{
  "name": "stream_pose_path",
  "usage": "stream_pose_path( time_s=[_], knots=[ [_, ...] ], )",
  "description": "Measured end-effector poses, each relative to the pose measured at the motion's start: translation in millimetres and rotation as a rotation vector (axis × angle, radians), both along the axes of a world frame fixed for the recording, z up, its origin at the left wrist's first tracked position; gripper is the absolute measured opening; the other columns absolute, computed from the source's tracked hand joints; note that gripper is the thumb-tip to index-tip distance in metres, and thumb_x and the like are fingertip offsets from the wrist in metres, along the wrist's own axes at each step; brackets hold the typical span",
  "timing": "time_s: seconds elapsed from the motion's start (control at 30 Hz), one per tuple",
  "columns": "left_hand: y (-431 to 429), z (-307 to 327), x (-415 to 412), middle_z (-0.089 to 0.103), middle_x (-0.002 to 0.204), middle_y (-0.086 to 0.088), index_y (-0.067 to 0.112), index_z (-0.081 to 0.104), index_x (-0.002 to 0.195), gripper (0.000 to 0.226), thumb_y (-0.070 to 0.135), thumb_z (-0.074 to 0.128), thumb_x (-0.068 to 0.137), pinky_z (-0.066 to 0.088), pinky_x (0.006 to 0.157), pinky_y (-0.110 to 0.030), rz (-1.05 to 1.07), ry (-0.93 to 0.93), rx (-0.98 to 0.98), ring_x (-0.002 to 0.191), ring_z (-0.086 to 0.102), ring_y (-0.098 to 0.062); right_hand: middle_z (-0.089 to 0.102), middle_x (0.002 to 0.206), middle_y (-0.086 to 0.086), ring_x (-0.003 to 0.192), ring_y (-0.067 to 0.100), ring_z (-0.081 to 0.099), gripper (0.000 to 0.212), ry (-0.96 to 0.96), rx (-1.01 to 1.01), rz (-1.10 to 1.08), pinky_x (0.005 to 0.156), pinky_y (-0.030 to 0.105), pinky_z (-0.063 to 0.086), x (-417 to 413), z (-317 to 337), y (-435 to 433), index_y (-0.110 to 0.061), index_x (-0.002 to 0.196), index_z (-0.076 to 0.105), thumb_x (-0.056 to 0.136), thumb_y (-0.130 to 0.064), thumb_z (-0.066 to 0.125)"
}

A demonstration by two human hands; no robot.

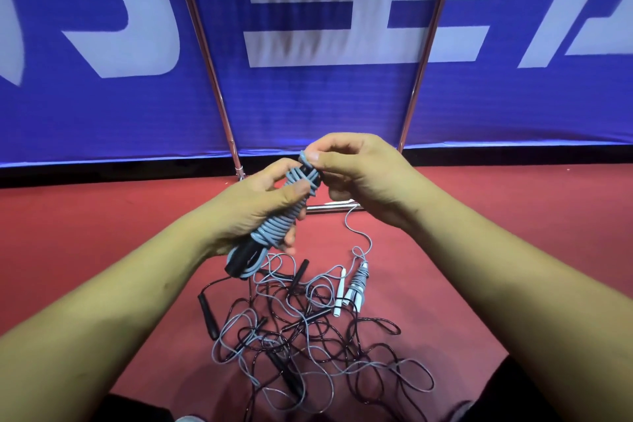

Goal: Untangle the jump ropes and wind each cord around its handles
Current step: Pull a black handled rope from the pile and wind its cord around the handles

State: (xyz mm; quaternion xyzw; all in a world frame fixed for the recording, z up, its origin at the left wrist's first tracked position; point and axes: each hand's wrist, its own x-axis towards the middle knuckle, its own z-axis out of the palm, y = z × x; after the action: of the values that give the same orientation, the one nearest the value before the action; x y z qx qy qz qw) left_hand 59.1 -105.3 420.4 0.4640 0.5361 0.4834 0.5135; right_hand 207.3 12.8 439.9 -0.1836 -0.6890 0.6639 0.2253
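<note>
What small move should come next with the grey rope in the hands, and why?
Probably tuck the end under a wrap. The left hand grips the handles, the grey cord covers most of them, and the right hand pinches the last bit at the top.

Bare red floor [85, 250] lies open to the left and right of the forearms, with room for a hand to sweep through. Straight below, a tangle of cords and handles [308, 336] covers the middle, with a wound white-handled rope [358, 284] at its right edge. A loose grey cord [363, 233] climbs from there and slips behind the right hand [359, 175]. The left hand [253, 209] grips the wound rope bundle [291, 205]. Just behind it, a metal base bar [329, 206], two slanting poles [212, 79] and the blue banner [308, 106] close off the far side.
</note>
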Motion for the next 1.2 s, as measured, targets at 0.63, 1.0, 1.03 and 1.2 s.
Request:
stream_pose_path(
  time_s=[0.63, 1.0, 1.03, 1.2],
  knots=[
    [62.5, 67.6, -15.0, 0.059, 0.064, -0.011, 0.016, 0.067, 0.093, 0.022, 0.034, 0.056, 0.098, 0.048, 0.046, -0.027, 0.307, 0.271, 0.205, 0.05, 0.062, -0.027, 0.039, 0.054, -0.003, 0.045, 0.01, 0.032, 0.025, 0.15, 0.089, -0.267, 0.048, 0.021, 0.026, -45.6, 86.1, 42.0, -0.012, 0.074, 0.054, 0.099, -0.008, 0.051],
    [142.1, 186.3, -85.5, 0.072, 0.08, -0.004, 0.011, 0.049, 0.113, 0.055, 0.034, 0.083, 0.075, 0.057, 0.062, -0.035, 0.34, 0.423, 0.421, 0.066, 0.068, -0.018, 0.056, 0.073, 0.017, 0.051, 0.016, 0.044, 0.025, 0.286, 0.382, -0.302, 0.046, 0.024, 0.037, -107.2, 226.1, 113.0, -0.008, 0.073, 0.059, 0.098, -0.008, 0.053],
    [146.5, 192.1, -91.3, 0.07, 0.081, -0.002, 0.011, 0.051, 0.112, 0.051, 0.03, 0.083, 0.077, 0.058, 0.062, -0.036, 0.353, 0.454, 0.438, 0.065, 0.066, -0.016, 0.054, 0.072, 0.018, 0.051, 0.016, 0.044, 0.025, 0.289, 0.393, -0.293, 0.048, 0.025, 0.036, -112.3, 235.7, 117.8, -0.008, 0.073, 0.06, 0.097, -0.009, 0.054],
    [177.5, 219.4, -128.9, 0.074, 0.09, 0.005, 0.02, 0.07, 0.102, 0.031, 0.033, 0.082, 0.077, 0.047, 0.072, -0.015, 0.513, 0.598, 0.555, 0.076, 0.065, 0.005, 0.06, 0.074, 0.015, 0.053, 0.013, 0.046, 0.019, 0.259, 0.421, -0.312, 0.058, 0.03, 0.044, -147.8, 277.1, 148.0, -0.008, 0.077, 0.064, 0.095, -0.01, 0.059]
  ],
)
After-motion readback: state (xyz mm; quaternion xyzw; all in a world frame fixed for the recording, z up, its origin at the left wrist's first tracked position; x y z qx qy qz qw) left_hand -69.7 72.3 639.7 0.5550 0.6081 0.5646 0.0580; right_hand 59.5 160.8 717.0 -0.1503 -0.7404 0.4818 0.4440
